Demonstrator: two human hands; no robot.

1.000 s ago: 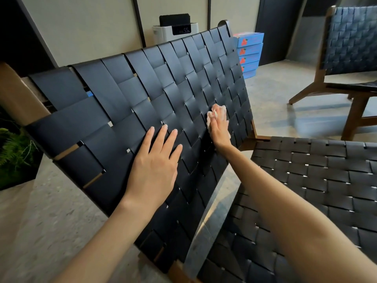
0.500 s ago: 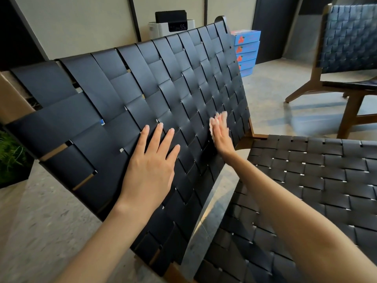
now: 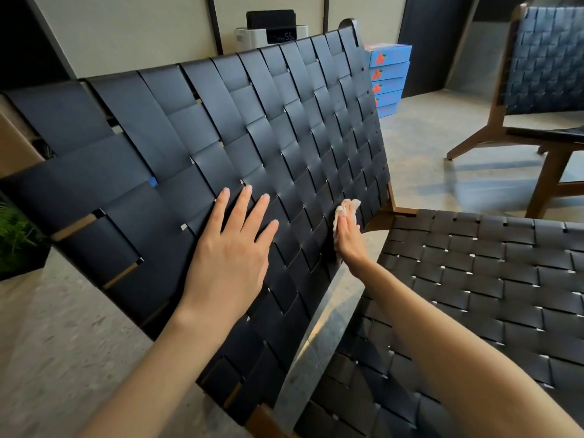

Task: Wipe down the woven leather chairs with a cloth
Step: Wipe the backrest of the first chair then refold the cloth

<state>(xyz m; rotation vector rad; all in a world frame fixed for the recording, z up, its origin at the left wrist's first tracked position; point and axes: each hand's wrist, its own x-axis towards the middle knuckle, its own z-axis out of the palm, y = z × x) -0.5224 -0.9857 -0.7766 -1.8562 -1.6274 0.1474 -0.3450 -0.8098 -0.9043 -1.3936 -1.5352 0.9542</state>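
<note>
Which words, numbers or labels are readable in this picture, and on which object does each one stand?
"55": on the dark display of the white appliance behind the woven chair backrest.
Small characters left of "55": too blurred to read.
Stacked blue boxes: red picture only; print too small to read.

Looks like an office lounge or lobby to me. There's a woven leather chair (image 3: 252, 137) and a matching second chair (image 3: 543, 58), a speckled stone floor (image 3: 426, 147), a panelled wall (image 3: 126, 33), a white unit with a digital readout (image 3: 271, 34), stacked blue boxes (image 3: 388, 80) and a potted fern (image 3: 15, 235).
</note>
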